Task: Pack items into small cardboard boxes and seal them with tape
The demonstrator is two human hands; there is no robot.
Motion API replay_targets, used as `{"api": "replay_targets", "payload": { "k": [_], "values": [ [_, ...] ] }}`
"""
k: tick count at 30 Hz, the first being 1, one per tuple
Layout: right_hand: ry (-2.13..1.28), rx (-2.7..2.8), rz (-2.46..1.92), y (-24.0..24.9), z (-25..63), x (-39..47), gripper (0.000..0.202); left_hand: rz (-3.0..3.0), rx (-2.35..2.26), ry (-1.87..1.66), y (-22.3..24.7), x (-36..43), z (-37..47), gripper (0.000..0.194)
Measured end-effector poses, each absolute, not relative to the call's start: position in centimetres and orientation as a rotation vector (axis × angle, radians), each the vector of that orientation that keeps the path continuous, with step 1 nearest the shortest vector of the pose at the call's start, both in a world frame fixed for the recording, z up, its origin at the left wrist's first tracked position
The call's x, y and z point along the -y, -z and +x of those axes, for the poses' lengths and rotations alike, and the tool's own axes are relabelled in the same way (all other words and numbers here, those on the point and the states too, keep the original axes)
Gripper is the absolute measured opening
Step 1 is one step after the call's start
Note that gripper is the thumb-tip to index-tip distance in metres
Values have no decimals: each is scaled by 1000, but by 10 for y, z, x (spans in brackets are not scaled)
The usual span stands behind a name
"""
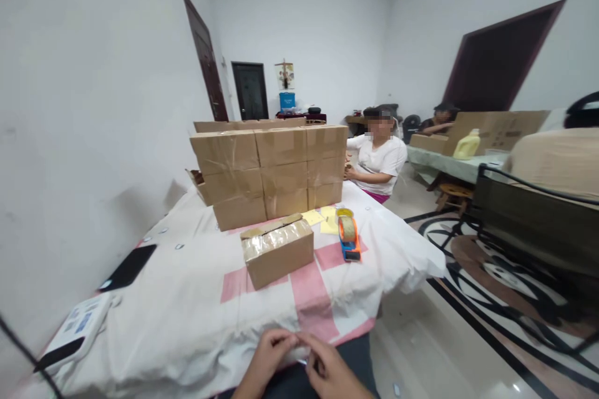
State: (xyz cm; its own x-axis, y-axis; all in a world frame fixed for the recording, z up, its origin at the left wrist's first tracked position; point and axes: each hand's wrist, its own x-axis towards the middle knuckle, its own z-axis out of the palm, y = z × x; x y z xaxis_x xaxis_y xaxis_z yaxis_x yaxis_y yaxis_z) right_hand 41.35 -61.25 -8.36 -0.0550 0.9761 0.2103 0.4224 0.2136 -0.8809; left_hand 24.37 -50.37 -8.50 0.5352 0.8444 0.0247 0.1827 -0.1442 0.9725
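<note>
My left hand (272, 350) and my right hand (324, 360) meet over my lap at the table's near edge. Fingers of both are curled and pinched together at the tips. Whether anything small lies between them is hidden; a tiny pale glint shows just below. Beyond them, on the cloth, a small cardboard box (281, 255) lies with shiny clear tape along its top and a flap lifted at the back. To its right rests an orange and blue tape dispenser (350, 246) with a roll of tape. Neither hand touches the box or the dispenser.
Stacked cardboard boxes (262, 174) form a wall across the table. Yellow paper slips (322, 219) lie beside it. A black phone (128, 267) and a white device (77, 327) sit at left. A person in white (378, 159) sits behind; a chair (528, 218) stands right.
</note>
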Motion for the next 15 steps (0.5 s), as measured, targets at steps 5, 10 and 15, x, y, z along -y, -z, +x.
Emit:
{"api": "replay_targets", "payload": {
  "k": [5, 10, 15],
  "values": [
    [-859, 1545, -1319, 119, 400, 599, 49, 1503, -912, -684, 86, 501, 241, 70],
    [-892, 1516, -1339, 130, 404, 587, 51, 1424, -944, -674, 87, 499, 240, 77],
    [-1060, 1452, -1330, 137, 398, 580, 65, 1419, -948, -660, 93, 496, 241, 80]
  ]
}}
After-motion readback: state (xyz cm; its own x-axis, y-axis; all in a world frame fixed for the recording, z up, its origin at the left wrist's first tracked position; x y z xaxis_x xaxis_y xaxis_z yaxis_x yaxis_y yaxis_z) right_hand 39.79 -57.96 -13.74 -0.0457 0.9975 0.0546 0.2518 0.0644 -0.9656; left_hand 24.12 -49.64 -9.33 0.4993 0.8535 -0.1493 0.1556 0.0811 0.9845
